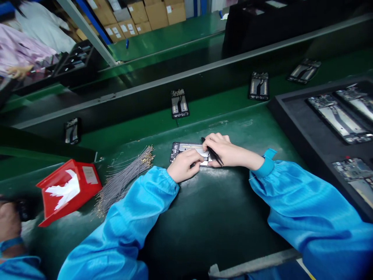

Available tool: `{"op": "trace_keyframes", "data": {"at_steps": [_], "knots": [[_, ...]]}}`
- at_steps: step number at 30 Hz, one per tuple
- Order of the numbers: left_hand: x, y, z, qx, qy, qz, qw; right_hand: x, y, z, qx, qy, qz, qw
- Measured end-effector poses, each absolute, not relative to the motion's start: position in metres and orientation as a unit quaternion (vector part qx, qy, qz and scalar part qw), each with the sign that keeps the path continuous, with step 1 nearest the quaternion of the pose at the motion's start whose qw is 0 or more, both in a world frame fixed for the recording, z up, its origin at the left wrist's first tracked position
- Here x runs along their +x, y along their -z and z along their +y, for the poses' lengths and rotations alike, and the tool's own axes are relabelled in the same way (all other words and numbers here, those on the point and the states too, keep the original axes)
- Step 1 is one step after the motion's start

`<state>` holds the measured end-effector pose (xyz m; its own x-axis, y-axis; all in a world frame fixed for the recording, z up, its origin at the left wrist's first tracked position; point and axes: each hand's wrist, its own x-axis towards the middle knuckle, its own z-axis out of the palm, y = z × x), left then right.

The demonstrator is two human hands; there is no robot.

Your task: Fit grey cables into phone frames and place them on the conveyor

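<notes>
Under left hand [184, 165], an opened phone [186, 146].

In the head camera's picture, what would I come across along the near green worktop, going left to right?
Another person's hand, red bin, bundle of thin grey wires, the wearer's left hand, the wearer's right hand, black tray.

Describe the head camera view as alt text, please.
Bare left hand and right hand touch an opened, black rectangular phone on a green worktop, slim black tweezers in the right hand's grip. Gold-tipped grey wires and a red plastic bin lie left; a black tray of similar phones sits right.
</notes>
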<state>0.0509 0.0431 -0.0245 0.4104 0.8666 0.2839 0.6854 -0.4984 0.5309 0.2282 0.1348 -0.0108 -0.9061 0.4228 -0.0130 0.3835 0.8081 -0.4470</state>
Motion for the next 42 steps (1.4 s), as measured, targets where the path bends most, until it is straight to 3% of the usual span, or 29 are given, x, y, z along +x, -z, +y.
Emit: {"op": "trace_keyframes", "data": {"at_steps": [14, 23, 29, 35, 42], "knots": [[0.053, 0.023, 0.044, 0.814, -0.241, 0.497, 0.178, 0.210, -0.016, 0.129, -0.214, -0.153, -0.963, -0.065], [0.049, 0.023, 0.043, 0.849, -0.247, 0.425, 0.192, 0.207, -0.012, 0.128, -0.264, -0.174, -0.946, -0.075], [0.048, 0.020, 0.037, 0.812, -0.352, 0.451, 0.119, 0.205, -0.003, 0.123, -0.217, -0.224, -0.950, 0.028], [0.046, 0.019, 0.035, 0.777, -0.382, 0.499, 0.048, 0.203, 0.001, 0.124, -0.175, -0.114, -0.976, 0.063], [0.048, 0.024, 0.037, 0.780, -0.352, 0.513, 0.067, 0.224, -0.015, 0.230, -0.240, -0.025, -0.964, 0.111]]}}
